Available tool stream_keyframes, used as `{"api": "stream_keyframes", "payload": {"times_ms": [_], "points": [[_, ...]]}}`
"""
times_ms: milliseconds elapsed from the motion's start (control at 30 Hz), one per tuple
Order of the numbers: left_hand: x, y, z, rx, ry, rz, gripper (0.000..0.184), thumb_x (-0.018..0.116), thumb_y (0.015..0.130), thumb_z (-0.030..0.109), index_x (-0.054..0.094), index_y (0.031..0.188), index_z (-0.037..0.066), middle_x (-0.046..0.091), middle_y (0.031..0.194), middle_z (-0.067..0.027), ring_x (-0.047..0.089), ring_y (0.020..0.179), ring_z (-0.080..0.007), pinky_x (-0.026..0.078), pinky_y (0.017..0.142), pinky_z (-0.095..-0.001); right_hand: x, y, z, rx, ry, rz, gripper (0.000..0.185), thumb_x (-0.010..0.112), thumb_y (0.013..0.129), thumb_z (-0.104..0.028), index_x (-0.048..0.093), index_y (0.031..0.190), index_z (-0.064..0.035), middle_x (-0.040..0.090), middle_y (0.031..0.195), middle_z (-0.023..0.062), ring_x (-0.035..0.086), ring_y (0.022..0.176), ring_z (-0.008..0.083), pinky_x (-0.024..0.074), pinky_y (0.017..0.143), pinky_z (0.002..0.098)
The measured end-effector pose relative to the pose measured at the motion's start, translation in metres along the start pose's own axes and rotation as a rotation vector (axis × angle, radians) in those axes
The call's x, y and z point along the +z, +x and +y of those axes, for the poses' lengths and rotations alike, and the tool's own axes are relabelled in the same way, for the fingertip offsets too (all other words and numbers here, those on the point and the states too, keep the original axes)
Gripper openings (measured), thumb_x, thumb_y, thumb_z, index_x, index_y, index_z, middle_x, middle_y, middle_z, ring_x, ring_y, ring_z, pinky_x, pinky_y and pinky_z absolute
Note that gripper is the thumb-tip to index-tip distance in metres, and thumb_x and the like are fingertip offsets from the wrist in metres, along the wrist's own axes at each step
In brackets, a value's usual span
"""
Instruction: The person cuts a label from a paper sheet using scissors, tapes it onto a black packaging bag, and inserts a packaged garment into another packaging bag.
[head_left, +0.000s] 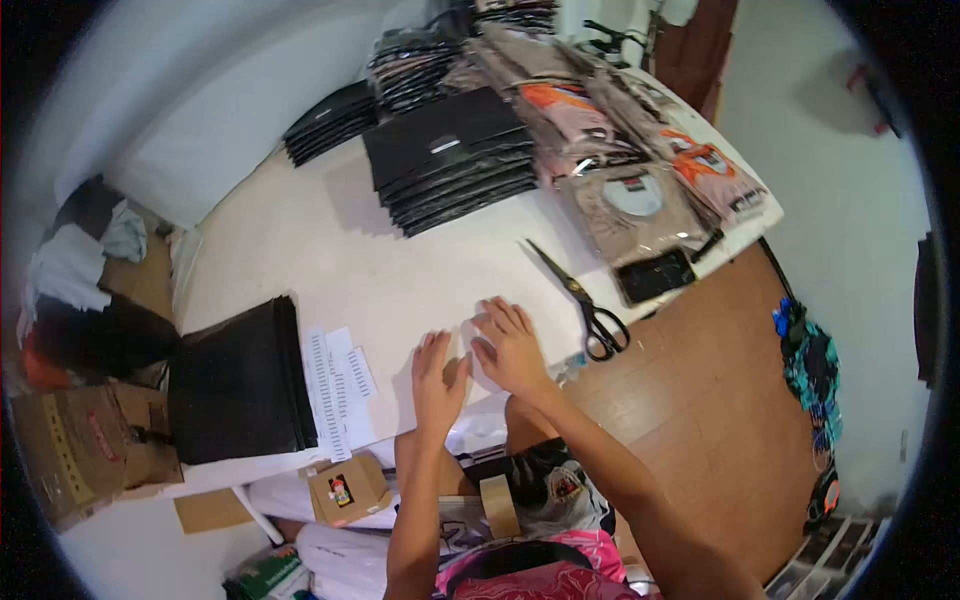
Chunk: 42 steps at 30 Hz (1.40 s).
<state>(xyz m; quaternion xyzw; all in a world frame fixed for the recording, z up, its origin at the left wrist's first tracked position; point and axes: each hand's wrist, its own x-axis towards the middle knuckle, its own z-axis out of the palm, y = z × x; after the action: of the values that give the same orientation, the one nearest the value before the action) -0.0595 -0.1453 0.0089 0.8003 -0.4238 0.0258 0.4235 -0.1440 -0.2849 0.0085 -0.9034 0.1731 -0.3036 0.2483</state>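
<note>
Plastic bag [605,230], cloth [592,200] inside, hands [438,385] [510,348] on table [300,250]

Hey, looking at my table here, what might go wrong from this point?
The scissors lie with their handles at the edge of the table, near your right hand, so a bump might tip them off. What looks like a phone lies close to that edge and could get knocked too.

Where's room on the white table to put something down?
The white table is bare between the near black stack and big black pile, and beyond the left hand and right hand. Crowded at the right: scissors, phone, wrapped packets.
</note>
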Motion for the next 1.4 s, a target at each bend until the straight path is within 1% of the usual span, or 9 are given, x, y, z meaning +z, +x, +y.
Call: {"api": "stream_keyframes", "payload": {"times_ms": [167,233,367,500,600,700,767,967,1400], "points": [[0.0,-0.015,-0.004,0.12,0.043,0.023,0.032,0.066,0.083,0.01,0.064,0.113,-0.001,0.062,0.123,-0.0177,0.053,0.121,-0.0365,0.034,0.107,-0.0479,0.008,-0.008,0.023,0.003,0.126,0.11,0.02,0.066,0.081,-0.011,0.066,0.099,-0.0021,0.061,0.118,0.014,0.052,0.121,0.0295,0.0385,0.103,0.0474],[0.001,-0.012,-0.005,0.086,0.0,0.067,0.024,0.066,0.082,0.008,0.067,0.104,-0.001,0.065,0.117,-0.0176,0.055,0.119,-0.0364,0.038,0.105,-0.0457,0.0,-0.008,0.041,0.507,0.994,0.177,0.015,0.064,0.085,-0.011,0.065,0.097,-0.003,0.063,0.111,0.0083,0.055,0.114,0.0219,0.0467,0.092,0.0435],[0.011,-0.011,-0.012,0.07,-0.041,0.093,0.023,0.069,0.081,0.012,0.067,0.1,-0.001,0.064,0.117,-0.0169,0.055,0.117,-0.0355,0.041,0.103,-0.0434,-0.093,0.017,0.062,0.829,1.336,0.892,0.025,0.057,0.089,-0.014,0.06,0.113,-0.0072,0.06,0.11,0.0074,0.056,0.105,0.0179,0.0472,0.079,0.0362],[0.013,-0.012,-0.007,-0.113,-0.3,0.166,0.023,0.07,0.08,0.012,0.068,0.1,0.002,0.065,0.112,-0.0158,0.058,0.11,-0.0338,0.044,0.098,-0.0423,-0.111,-0.003,0.067,0.814,1.408,0.749,0.034,0.056,0.092,-0.021,0.056,0.121,-0.0043,0.059,0.109,0.0077,0.056,0.102,0.0192,0.0439,0.086,0.033],[-0.028,-0.019,-0.014,0.087,0.054,0.412,0.026,0.072,0.078,0.014,0.067,0.102,0.005,0.065,0.111,-0.0135,0.057,0.108,-0.0327,0.044,0.091,-0.0444,-0.072,-0.026,0.036,0.79,1.375,0.387,0.038,0.06,0.09,-0.024,0.056,0.121,-0.0027,0.059,0.117,0.0088,0.055,0.107,0.0191,0.0446,0.087,0.0352],[-0.098,-0.032,-0.04,-0.048,0.342,0.582,0.027,0.071,0.079,0.016,0.067,0.102,0.004,0.065,0.109,-0.0143,0.058,0.104,-0.0339,0.046,0.087,-0.0438,-0.02,-0.03,0.021,0.592,1.001,0.072,0.042,0.065,0.087,-0.026,0.057,0.12,-0.0023,0.058,0.123,0.0125,0.056,0.11,0.0223,0.045,0.09,0.0361],[-0.149,-0.039,-0.063,-0.128,0.504,0.634,0.03,0.071,0.08,0.023,0.068,0.105,0.005,0.065,0.108,-0.0145,0.058,0.101,-0.0341,0.046,0.083,-0.0452,-0.005,-0.012,-0.02,0.317,0.352,-0.167,0.048,0.07,0.082,-0.03,0.058,0.119,-0.0018,0.053,0.13,0.0173,0.051,0.118,0.0294,0.0397,0.099,0.0428],[-0.221,-0.064,-0.146,-0.415,0.693,0.537,0.037,0.072,0.081,0.033,0.07,0.106,0.005,0.066,0.109,-0.0158,0.059,0.098,-0.0372,0.05,0.081,-0.0462,0.051,0.003,-0.039,0.032,-0.232,-0.007,0.056,0.066,0.082,-0.041,0.057,0.122,-0.0025,0.043,0.14,0.0205,0.032,0.134,0.037,0.0188,0.111,0.0557],[-0.239,-0.06,-0.133,-0.368,0.806,0.489,0.015,0.065,0.084,0.017,0.071,0.085,0.004,0.069,0.088,-0.015,0.066,0.08,-0.0341,0.053,0.07,-0.0425,0.048,-0.001,-0.031,-0.014,-0.171,-0.017,0.054,0.063,0.083,-0.04,0.057,0.122,-0.0024,0.045,0.139,0.0216,0.034,0.134,0.0386,0.0219,0.111,0.0531]]}}
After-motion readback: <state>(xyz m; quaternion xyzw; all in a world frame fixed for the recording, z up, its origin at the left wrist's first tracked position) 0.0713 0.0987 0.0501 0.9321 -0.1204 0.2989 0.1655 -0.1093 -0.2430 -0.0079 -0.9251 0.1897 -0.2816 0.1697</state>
